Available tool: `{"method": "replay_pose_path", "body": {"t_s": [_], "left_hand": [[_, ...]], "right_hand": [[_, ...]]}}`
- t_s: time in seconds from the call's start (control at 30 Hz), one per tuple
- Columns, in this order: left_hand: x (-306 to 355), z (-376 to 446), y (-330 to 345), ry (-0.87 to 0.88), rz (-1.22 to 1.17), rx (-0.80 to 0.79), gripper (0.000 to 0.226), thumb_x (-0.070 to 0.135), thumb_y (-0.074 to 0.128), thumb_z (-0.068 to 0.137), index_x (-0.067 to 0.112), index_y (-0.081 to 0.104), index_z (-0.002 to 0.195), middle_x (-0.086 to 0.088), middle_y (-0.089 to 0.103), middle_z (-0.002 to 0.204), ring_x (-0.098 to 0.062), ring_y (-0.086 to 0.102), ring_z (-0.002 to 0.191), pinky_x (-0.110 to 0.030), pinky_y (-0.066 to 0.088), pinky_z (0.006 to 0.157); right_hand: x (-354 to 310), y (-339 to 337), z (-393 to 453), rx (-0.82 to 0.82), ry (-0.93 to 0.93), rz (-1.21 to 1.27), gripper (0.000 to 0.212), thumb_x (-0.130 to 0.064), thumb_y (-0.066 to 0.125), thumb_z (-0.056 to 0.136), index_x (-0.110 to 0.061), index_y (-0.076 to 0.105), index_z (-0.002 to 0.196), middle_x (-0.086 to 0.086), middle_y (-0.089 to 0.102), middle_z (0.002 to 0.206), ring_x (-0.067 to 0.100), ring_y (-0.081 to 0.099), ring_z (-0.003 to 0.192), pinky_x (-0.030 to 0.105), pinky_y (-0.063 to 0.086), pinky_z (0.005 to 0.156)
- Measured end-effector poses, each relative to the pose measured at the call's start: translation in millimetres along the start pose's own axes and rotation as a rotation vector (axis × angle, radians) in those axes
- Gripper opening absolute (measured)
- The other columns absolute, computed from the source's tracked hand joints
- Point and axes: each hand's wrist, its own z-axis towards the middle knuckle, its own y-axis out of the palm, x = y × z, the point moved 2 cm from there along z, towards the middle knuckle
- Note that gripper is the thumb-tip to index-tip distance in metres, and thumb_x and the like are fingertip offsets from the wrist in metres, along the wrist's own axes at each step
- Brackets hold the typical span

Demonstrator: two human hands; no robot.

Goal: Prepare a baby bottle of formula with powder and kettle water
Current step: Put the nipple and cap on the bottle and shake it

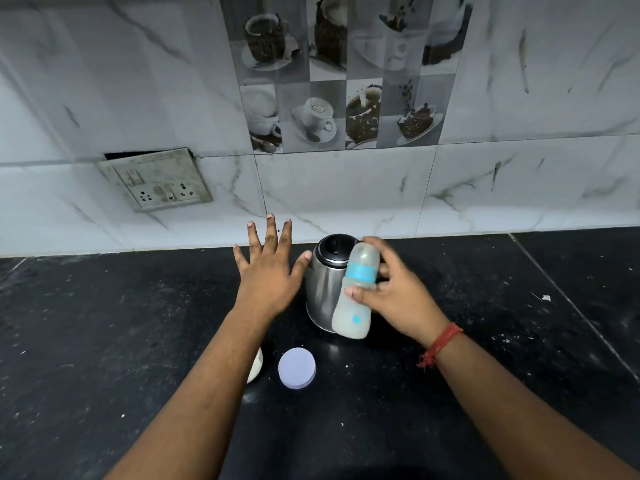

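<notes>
- The right hand [388,289] grasps the baby bottle [356,292] round its middle, thumb across the front and fingers curled behind; the bottle is lifted off the bench [485,393], tilted, its capped top leaning up and away from the wrist.
- The bottle looks cloudy and its outline is blurred, so I judge the step in hand to be shaking or swirling the mixed formula (the blue collar appears to be on).
- The left hand [270,268] is released, fingers straight and spread, held flat over the bench and holding nothing; its thumb tip lies just beside the kettle [323,289].
- The steel kettle stands between the two hands, right behind the bottle, with its dark lid on.
- Risk: the bottle moves very close to the kettle's wall, so a wide swing could knock it, tipping hot water toward the left hand.
- Risk: if the collar is not screwed tight, shaking could spray formula; the thumb-and-fingers hold on a smooth bottle could also slip.
- Nearer the body than the left hand, a pale round lid [297,367] lies flat on the bench, and beside it a white container [255,367] is mostly hidden under the left forearm (contents not visible).
- Beyond the left hand, a socket plate [156,180] sits on the tiled wall.
</notes>
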Motion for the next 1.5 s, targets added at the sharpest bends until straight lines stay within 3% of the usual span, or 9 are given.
{"method": "replay_pose_path", "body": {"t_s": [0.17,0.33,0.5,0.67,0.83,1.0,1.17,1.33,1.5], "left_hand": [[-3.3,-0.3,-1.1,-0.007,0.002,0.001,0.081,0.073,0.013,0.096,0.033,-0.001,0.164,0.0,-0.015,0.172,-0.031,-0.024,0.156,-0.066,-0.006,0.123],[-2.9,0.7,-1.7,0.001,-0.016,0.011,0.081,0.073,0.014,0.096,0.033,-0.001,0.164,0.0,-0.015,0.172,-0.031,-0.024,0.156,-0.067,-0.005,0.123],[-3.6,-0.2,-3.3,-0.012,-0.028,0.012,0.081,0.073,0.014,0.095,0.033,0.0,0.164,0.001,-0.015,0.173,-0.031,-0.023,0.157,-0.066,-0.006,0.123],[1.3,-0.1,-5.2,-0.003,-0.038,0.009,0.08,0.071,0.016,0.096,0.033,0.0,0.164,0.001,-0.015,0.173,-0.031,-0.023,0.157,-0.065,-0.007,0.123],[-0.5,-2.7,-7.8,-0.009,-0.042,0.005,0.081,0.072,0.015,0.095,0.033,-0.001,0.164,0.001,-0.016,0.172,-0.03,-0.024,0.156,-0.065,-0.008,0.122],[0.6,-2.4,-7.7,-0.003,-0.04,0.004,0.081,0.072,0.015,0.096,0.033,-0.001,0.164,0.001,-0.017,0.172,-0.03,-0.025,0.156,-0.065,-0.008,0.122],[1.2,-3.5,-7.5,-0.016,-0.06,0.001,0.083,0.074,0.013,0.094,0.032,0.0,0.164,0.001,-0.016,0.172,-0.03,-0.025,0.156,-0.065,-0.008,0.123],[4.1,-1.4,-5.1,-0.004,-0.078,0.005,0.083,0.074,0.014,0.094,0.033,0.0,0.164,0.002,-0.016,0.172,-0.029,-0.025,0.156,-0.065,-0.008,0.122],[1.3,-2.3,-4.0,-0.016,-0.073,0.008,0.083,0.074,0.015,0.094,0.032,0.002,0.164,0.001,-0.014,0.173,-0.03,-0.024,0.156,-0.065,-0.007,0.123]], "right_hand": [[-14.7,-17.0,8.6,0.498,-0.068,0.345,0.085,-0.04,0.081,0.073,-0.049,0.032,0.141,-0.001,0.067,0.117,0.012,0.074,0.096,0.049,0.063,0.081],[-11.3,0.5,2.8,0.117,-0.035,0.097,0.082,-0.034,0.088,0.067,-0.064,0.044,0.13,0.004,0.067,0.122,0.022,0.073,0.103,0.05,0.059,0.093],[-21.1,-17.5,6.9,0.523,-0.1,0.403,0.08,-0.028,0.081,0.082,-0.045,0.032,0.144,0.002,0.067,0.12,0.011,0.074,0.096,0.04,0.063,0.074],[-19.7,-0.8,3.2,0.176,-0.039,0.142,0.079,-0.018,0.086,0.077,-0.057,0.044,0.133,0.004,0.068,0.115,0.022,0.074,0.099,0.048,0.061,0.085],[-31.0,-21.5,10.2,0.591,-0.115,0.427,0.074,-0.018,0.076,0.089,-0.04,0.031,0.144,0.012,0.064,0.124,0.013,0.074,0.097,0.04,0.063,0.073],[-25.7,-3.4,5.1,0.18,-0.021,0.161,0.08,-0.023,0.086,0.076,-0.054,0.044,0.136,0.006,0.07,0.113,0.024,0.075,0.095,0.047,0.062,0.08],[-34.6,-20.6,7.6,0.561,-0.095,0.428,0.075,-0.025,0.078,0.085,-0.044,0.033,0.143,0.006,0.067,0.12,0.016,0.074,0.098,0.045,0.064,0.076],[-20.9,8.9,-4.3,0.142,-0.043,0.199,0.08,-0.016,0.084,0.077,-0.055,0.044,0.134,0.005,0.067,0.12,0.024,0.072,0.106,0.05,0.059,0.091],[-30.2,-18.6,5.0,0.576,-0.086,0.508,0.077,-0.016,0.076,0.09,-0.037,0.031,0.148,0.004,0.065,0.121,0.013,0.074,0.1,0.046,0.064,0.078]]}}
